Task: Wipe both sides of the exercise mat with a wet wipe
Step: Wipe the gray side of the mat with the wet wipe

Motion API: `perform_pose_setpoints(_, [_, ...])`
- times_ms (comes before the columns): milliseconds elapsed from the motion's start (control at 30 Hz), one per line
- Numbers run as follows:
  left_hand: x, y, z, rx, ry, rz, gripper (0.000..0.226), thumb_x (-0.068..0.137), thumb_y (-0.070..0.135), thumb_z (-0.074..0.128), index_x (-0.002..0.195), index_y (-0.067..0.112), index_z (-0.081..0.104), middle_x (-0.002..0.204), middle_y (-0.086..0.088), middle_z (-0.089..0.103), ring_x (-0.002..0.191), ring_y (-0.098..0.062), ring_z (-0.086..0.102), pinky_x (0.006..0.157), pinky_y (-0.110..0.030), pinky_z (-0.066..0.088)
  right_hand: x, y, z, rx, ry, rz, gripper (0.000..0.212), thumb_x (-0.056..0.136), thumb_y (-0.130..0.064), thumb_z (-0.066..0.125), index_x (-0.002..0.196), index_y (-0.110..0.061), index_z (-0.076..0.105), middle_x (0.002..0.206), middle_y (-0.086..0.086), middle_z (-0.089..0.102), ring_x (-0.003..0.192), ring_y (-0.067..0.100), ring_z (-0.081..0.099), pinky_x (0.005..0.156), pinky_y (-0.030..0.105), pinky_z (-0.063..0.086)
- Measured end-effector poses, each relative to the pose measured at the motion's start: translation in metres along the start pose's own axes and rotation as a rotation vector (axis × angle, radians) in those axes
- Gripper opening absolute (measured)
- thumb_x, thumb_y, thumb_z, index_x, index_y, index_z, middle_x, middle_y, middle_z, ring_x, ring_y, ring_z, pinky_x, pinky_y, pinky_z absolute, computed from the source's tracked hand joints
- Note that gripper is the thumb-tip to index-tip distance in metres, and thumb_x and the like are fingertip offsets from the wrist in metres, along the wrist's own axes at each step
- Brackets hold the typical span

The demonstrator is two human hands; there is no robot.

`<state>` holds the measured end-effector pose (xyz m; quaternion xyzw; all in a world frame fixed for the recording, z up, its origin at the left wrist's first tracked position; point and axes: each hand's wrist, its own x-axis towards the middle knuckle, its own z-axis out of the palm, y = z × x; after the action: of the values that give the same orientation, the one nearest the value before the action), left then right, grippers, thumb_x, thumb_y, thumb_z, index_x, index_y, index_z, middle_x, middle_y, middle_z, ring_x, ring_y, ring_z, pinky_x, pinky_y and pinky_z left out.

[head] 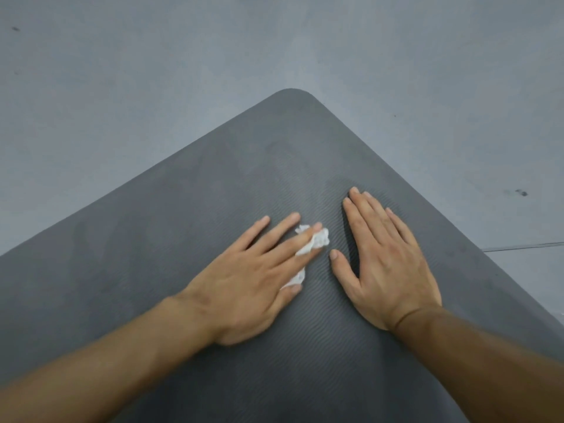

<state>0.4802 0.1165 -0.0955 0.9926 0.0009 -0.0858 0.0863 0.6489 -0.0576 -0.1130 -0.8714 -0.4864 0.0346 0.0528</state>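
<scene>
Kneeling or leaning over the floor, a person pressed both bare hands onto a dark grey, finely ribbed foam exercise mat point(213, 184) that lay flat on a pale grey-blue concrete floor point(122, 71). One rounded corner of the mat pointed toward 12 o'clock, its two edges running back toward 8 o'clock and 4 o'clock; which edge was the long one could not be told, since the mat ran out of view.

The left hand point(253, 276) lay palm down with fingers spread, pinning a crumpled white wet wipe point(314, 242) against the mat. The wipe stretched under the index finger and thumb, its long axis running from 7 o'clock to 1 o'clock, and its free end poked out toward the corner.

The right hand point(387, 261) rested flat and empty, fingers together and extended, just beside the wipe at its 3 o'clock, apparently bracing the mat.

The left hand was the working one, and the unwiped corner lay ahead of it at 12 o'clock. Only the upper side seemed to be in progress; the mat was not yet flipped.
</scene>
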Motion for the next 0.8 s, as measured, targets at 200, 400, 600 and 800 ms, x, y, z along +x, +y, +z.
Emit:
perform_pose_setpoints(200, [-0.009,-0.041,-0.004,-0.055,-0.009,-0.069,0.058,0.110,0.047,0.012,0.165,0.035,-0.006,0.172,0.016,-0.005,0.158,-0.007,-0.013,0.127,-0.035,-0.008,-0.001,0.000,0.000,0.009,0.005,-0.001,0.076,0.102,-0.056,0.029,0.164,-0.012,0.025,0.173,0.002,0.017,0.160,0.014,0.011,0.129,0.040,0.013])
perform_pose_setpoints(400, [0.042,-0.099,-0.014,-0.145,0.087,-0.397,0.061,0.104,0.052,0.006,0.163,0.043,-0.009,0.172,0.017,-0.007,0.155,-0.001,-0.019,0.125,-0.029,-0.013,-0.001,0.001,-0.002,0.007,-0.014,-0.005,0.076,0.103,-0.057,0.026,0.165,-0.013,0.022,0.173,0.001,0.015,0.160,0.014,0.009,0.129,0.039,0.010])
perform_pose_setpoints(600, [0.110,-0.106,-0.031,-0.132,0.068,-0.543,0.060,0.111,0.043,0.017,0.165,0.028,-0.003,0.174,0.006,-0.006,0.159,-0.019,-0.011,0.128,-0.039,-0.006,0.000,0.001,-0.002,0.005,-0.029,-0.005,0.076,0.103,-0.058,0.026,0.165,-0.015,0.019,0.174,0.000,0.011,0.160,0.012,0.005,0.129,0.039,0.010])
perform_pose_setpoints(800, [0.100,-0.042,-0.018,-0.100,0.117,-0.248,0.063,0.110,0.042,0.016,0.166,0.022,-0.003,0.174,0.005,-0.005,0.159,-0.018,-0.010,0.130,-0.039,-0.002,0.001,0.000,-0.002,0.000,-0.022,0.002,0.076,0.102,-0.057,0.030,0.164,-0.013,0.024,0.173,0.001,0.016,0.160,0.013,0.010,0.129,0.040,0.013])
